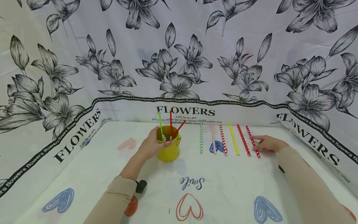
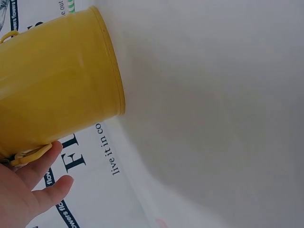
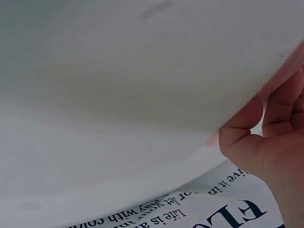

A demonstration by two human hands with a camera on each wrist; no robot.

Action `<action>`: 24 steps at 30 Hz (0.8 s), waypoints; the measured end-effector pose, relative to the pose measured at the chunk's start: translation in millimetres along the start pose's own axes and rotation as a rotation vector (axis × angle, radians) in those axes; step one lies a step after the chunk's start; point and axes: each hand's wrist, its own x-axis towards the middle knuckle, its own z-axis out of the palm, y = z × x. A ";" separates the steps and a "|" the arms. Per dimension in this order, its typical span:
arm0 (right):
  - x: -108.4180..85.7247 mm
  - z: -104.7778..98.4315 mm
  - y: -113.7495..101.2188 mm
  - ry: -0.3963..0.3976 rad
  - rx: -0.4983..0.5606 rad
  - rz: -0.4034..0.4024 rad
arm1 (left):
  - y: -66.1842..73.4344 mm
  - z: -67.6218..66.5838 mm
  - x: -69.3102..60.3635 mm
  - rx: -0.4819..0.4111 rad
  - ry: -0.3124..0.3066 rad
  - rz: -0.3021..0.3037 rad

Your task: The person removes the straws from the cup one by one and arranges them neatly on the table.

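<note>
My left hand (image 1: 154, 144) grips a yellow bucket (image 1: 168, 153), thumb at the rim and fingers round its far side. Inside the bucket stand a green stick (image 1: 160, 121) and two red sticks, one upright (image 1: 171, 119) and one leaning right. In the left wrist view the bucket's side and base (image 2: 61, 80) show, with fingers by its handle. My right hand (image 1: 269, 143) pinches the rightmost red straw with white dots (image 1: 257, 152), which lies on the cloth. The right wrist view shows bent fingers (image 3: 242, 137) low at the cloth; the straw is hidden there.
Left of that straw lie another red dotted straw (image 1: 244, 140), a yellow straw (image 1: 234, 140), a red-striped straw (image 1: 223, 140), a pale pink straw (image 1: 213, 137) and a green-striped straw (image 1: 201, 140). Behind the white tablecloth (image 1: 223, 183) rises a flower-printed curtain (image 1: 201, 90).
</note>
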 end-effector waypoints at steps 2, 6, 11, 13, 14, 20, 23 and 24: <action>2.7 0.6 1.1 0.003 -0.001 0.018 | -0.9 0.5 0.4 -0.001 -0.004 -0.003; 4.5 0.5 1.4 0.006 -0.016 0.069 | -2.4 2.1 0.0 -0.003 -0.009 -0.021; 4.5 -0.3 -3.9 0.017 -0.006 0.115 | -3.3 1.6 -0.7 -0.009 -0.002 -0.021; 5.0 -0.4 -6.5 0.016 -0.002 0.126 | -3.5 1.0 -0.9 -0.011 -0.001 -0.016; 5.4 -0.4 -7.4 0.015 0.001 0.138 | -3.7 0.7 -1.0 -0.011 0.000 -0.015; 7.7 -1.1 -8.3 0.012 0.027 0.157 | -5.6 -0.4 0.0 -0.001 0.002 -0.012; 8.3 -2.7 -4.8 0.019 0.045 0.171 | -4.3 0.2 1.1 0.000 -0.001 -0.012; 8.3 -3.4 -3.5 0.024 0.051 0.181 | -3.1 0.6 1.5 -0.003 -0.003 -0.011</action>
